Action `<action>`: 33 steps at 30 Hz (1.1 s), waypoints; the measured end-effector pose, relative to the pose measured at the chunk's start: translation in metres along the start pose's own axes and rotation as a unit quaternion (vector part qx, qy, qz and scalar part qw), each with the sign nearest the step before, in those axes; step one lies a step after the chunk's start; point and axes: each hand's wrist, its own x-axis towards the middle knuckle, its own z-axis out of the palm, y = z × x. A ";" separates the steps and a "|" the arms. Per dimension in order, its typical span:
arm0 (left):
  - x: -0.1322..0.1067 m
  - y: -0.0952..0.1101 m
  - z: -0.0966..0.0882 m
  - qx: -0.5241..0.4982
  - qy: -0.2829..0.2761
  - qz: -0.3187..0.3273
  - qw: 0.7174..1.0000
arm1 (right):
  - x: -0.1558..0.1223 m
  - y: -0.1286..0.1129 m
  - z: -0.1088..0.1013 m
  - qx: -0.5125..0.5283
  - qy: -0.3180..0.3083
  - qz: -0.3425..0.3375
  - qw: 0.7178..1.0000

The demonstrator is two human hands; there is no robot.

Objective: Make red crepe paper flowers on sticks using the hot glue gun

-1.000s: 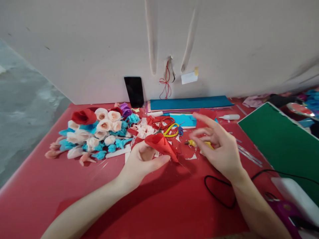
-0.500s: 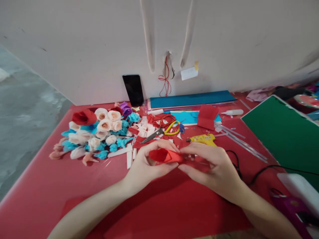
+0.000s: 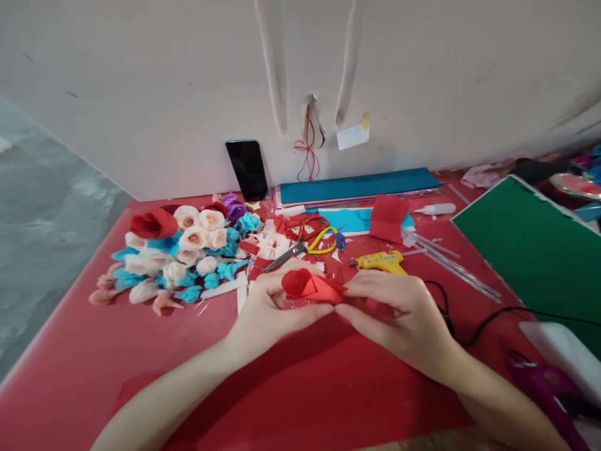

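A red crepe-paper flower [image 3: 310, 286], rolled into a cone with its wider mouth to the left, is held between both hands above the table. Around its left side and underneath, my left hand [image 3: 270, 307] is closed, thumb along the lower edge. My right hand [image 3: 394, 313] pinches its narrow right end between thumb and fingers; the fingertips partly hide that end. Just beyond the hands lie scissors [image 3: 295, 249] with red and yellow handles and a yellow glue gun [image 3: 380, 261]. Several finished paper flowers [image 3: 192, 238] in white, blue, red and peach are heaped to the left.
A phone [image 3: 247, 170] leans against the wall. Blue paper [image 3: 361, 186], a folded red paper piece [image 3: 389, 219], paper scraps and clear glue sticks [image 3: 460, 269] lie at the back. A green board [image 3: 530, 250] and a black cable [image 3: 507, 312] occupy the right side.
The flower has turned slightly in my fingers, its mouth now facing more toward me. My right fingers have closed in nearer to its narrow end. The view has shifted slightly.
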 end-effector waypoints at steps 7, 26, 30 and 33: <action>0.000 0.000 -0.001 -0.006 0.006 0.000 1.000 | 0.002 0.000 0.003 0.009 0.013 -0.008 1.000; -0.005 0.004 -0.016 -0.054 0.063 0.090 0.992 | -0.004 0.052 -0.048 -0.243 -0.116 0.209 0.940; -0.007 0.008 -0.017 -0.061 0.074 0.094 0.991 | -0.023 0.097 -0.054 -0.311 -0.138 0.333 0.879; -0.007 0.008 -0.018 -0.060 0.074 0.088 0.992 | -0.037 0.120 -0.052 -0.297 -0.173 0.396 0.852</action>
